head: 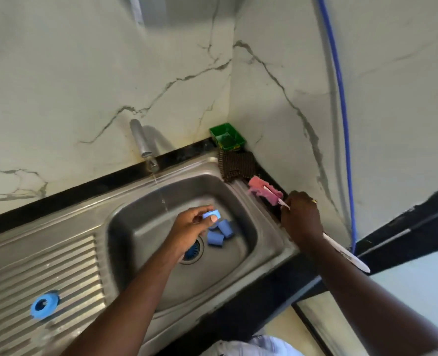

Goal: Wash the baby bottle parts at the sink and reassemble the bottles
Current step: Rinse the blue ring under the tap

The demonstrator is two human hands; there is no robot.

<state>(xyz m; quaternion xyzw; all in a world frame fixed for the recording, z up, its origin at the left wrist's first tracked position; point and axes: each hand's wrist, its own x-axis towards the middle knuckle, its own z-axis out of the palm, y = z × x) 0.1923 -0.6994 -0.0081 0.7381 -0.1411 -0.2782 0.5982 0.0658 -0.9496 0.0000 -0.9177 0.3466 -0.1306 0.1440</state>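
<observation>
Over the steel sink basin, my left hand pinches a small blue bottle part just beside a thin stream from the tap. More blue caps lie on the basin floor near the drain. A blue screw ring rests on the ribbed drainboard at the left. My right hand grips the white handle of a bottle brush whose pink sponge head lies on the sink's right rim.
A brown scrub pad and a green soap tray sit in the back right corner. Marble walls close in behind and to the right. A blue hose runs down the right wall. The counter edge drops off at lower right.
</observation>
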